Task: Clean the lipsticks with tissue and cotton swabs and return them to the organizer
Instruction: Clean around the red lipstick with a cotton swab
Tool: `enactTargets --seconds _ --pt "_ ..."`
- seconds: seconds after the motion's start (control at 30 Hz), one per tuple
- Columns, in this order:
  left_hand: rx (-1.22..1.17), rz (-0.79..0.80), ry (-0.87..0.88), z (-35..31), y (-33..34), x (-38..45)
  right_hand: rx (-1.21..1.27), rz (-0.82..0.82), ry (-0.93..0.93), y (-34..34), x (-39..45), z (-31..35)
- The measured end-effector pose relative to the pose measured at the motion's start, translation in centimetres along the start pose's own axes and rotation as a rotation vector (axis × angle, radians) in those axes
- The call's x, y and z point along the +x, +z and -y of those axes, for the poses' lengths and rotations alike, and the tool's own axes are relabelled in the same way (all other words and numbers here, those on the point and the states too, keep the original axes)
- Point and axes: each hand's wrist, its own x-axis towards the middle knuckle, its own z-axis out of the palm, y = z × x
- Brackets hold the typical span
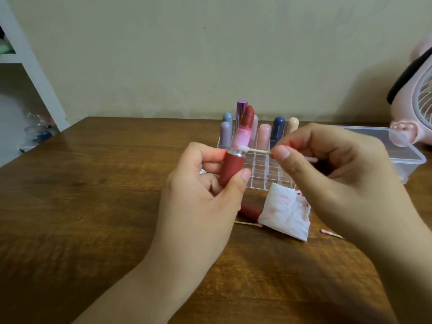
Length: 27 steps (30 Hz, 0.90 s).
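Organizer (261, 164); capped lipsticks (264, 134) at back

Dim, warm, even indoor light; soft focus, wide-angle bending at edges.

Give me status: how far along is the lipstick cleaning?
Done so far: stained tissue, used swabs, capped lipsticks standing in the organizer. In hand: left hand holds the open red lipstick; right hand works a cotton swab at its collar. Left: recap it, return it.
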Motion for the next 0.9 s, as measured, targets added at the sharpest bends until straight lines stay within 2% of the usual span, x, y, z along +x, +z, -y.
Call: enactTargets --seconds 0.13,0.27,0.4,0.5,0.67,0.8,0.9 --pt "0.138 -0.065 0.108 0.3 -0.1 -0.1 -0.029 -0.079 -0.025 0.2 0.0 0.0" --pt "0.242 -0.114 0.226 0.9 0.0 -0.1 -0.062 -0.019 -0.066 0.5 -0.2 0.0" --pt "0.351 -0.150 0.325 1.2 0.0 0.0 -0.068 -0.090 -0.069 0.4 -0.1 0.2" --pt "0.412 -0.162 0.390 1.3 0.0 0.0 -0.077 -0.047 -0.077 0.6 -0.3 0.1" --pt "0.453 -0.190 0.448 1.2 -0.1 0.0 -0.094 -0.107 -0.069 0.6 -0.3 0.2" --pt "0.475 -0.196 0.474 1.2 -0.1 0.1 -0.117 -0.055 -0.111 0.8 -0.4 0.4" --pt "0.481 -0.195 0.476 1.2 -0.2 0.0 -0.118 -0.085 -0.108 0.8 -0.4 0.5"
